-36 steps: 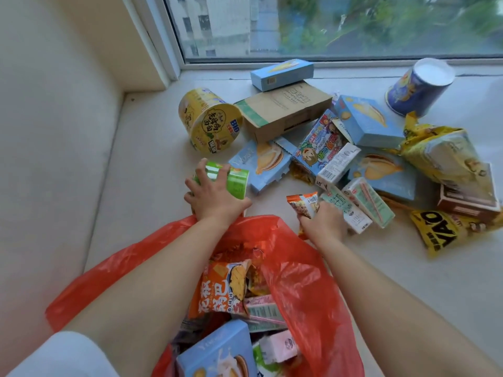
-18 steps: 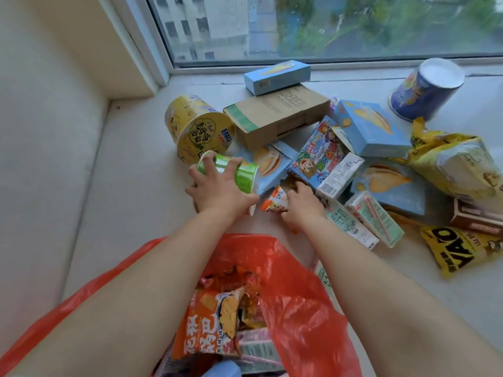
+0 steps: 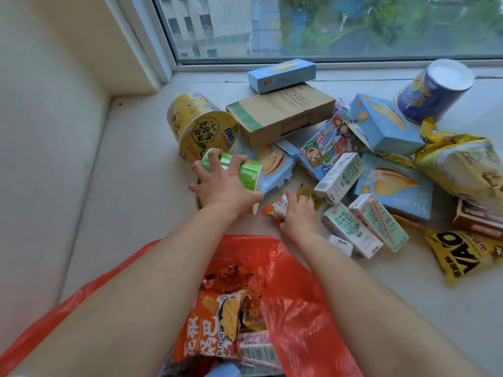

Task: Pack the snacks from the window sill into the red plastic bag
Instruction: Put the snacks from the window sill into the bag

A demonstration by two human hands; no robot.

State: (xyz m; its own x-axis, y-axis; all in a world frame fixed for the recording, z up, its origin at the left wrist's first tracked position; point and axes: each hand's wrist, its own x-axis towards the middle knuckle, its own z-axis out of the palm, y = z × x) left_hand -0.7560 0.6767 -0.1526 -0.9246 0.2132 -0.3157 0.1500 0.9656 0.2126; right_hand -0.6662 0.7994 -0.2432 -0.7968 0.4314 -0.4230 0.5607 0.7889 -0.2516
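Right hand (image 3: 299,213) shifted onto orange packet (image 3: 276,209)

Single head-worn view, angled forward and down, close over window sill (image 3: 136,186)

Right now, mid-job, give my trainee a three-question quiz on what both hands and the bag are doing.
1. True or false: the left hand grips a green cup.
2. The right hand holds: A) a milk carton B) a small orange packet C) nothing.
3. Fill in: the orange snack bag lies inside the ____ plastic bag.

Key: 1 true; 2 B; 3 red.
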